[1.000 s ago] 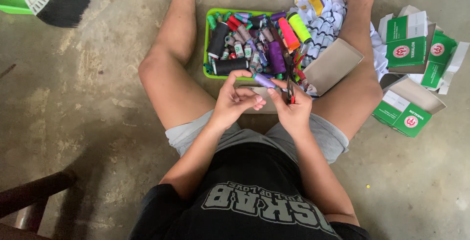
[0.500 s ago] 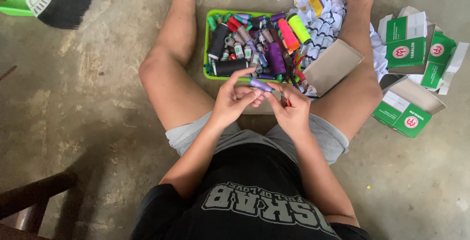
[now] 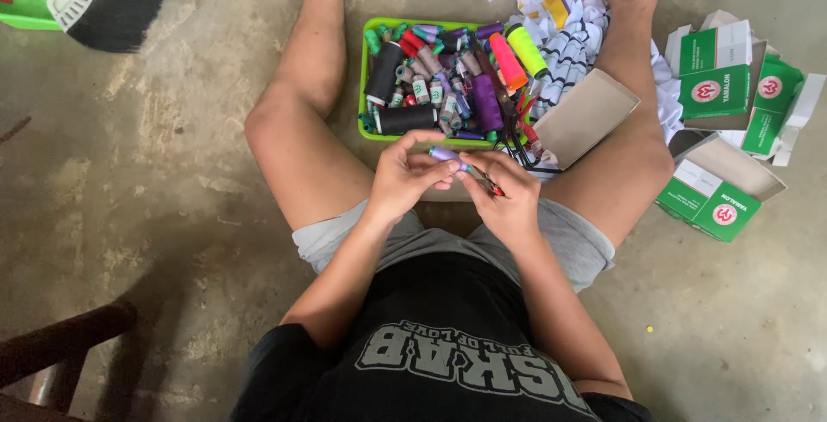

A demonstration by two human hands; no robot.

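The small lilac thread spool [image 3: 445,155] has risen slightly, pinched in the left hand [image 3: 405,183]; the right hand [image 3: 508,194] closes on a red-handled tool [image 3: 491,184] beside the green tray [image 3: 365,86].

small lilac thread spool [image 3: 445,155] | lying sideways | pinched between fingertips

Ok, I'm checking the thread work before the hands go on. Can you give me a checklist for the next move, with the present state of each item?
1. Small lilac spool held in left hand: ok.
2. Right hand has a small red-handled tool in its grip: ok, though what kind of tool cannot tell.
3. Thread end caught between the fingers: cannot tell, too fine to see.
4. Green tray of spools close in front of the hands: ok.
5. Green and white boxes kept apart from the tray: ok.
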